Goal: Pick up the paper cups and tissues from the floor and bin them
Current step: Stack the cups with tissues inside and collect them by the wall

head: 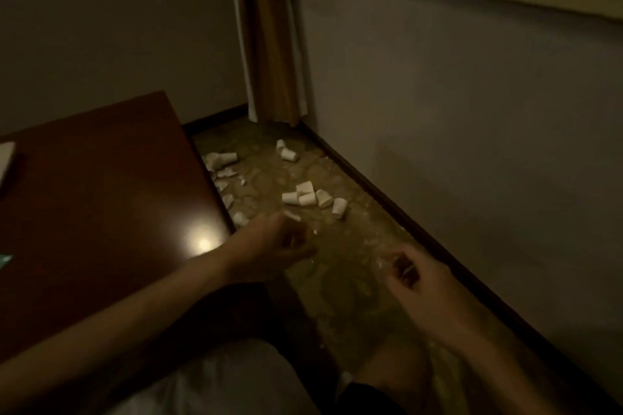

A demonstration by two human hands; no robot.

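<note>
Several white paper cups lie on their sides on the patterned carpet: a cluster point(312, 199) in the middle, a pair point(286, 151) near the far corner, and more cups with crumpled tissues point(220, 165) along the table's edge. My left hand point(279, 242) hovers just in front of the middle cluster, fingers loosely curled, and nothing can be seen in it. My right hand point(414, 276) hangs lower and to the right, fingers apart and bent, empty. No bin is in view.
A dark red wooden table point(101, 199) fills the left side, its edge bordering the litter. A wall with a dark skirting board point(387, 195) runs along the right. A curtain point(273, 44) hangs in the far corner. The room is dim.
</note>
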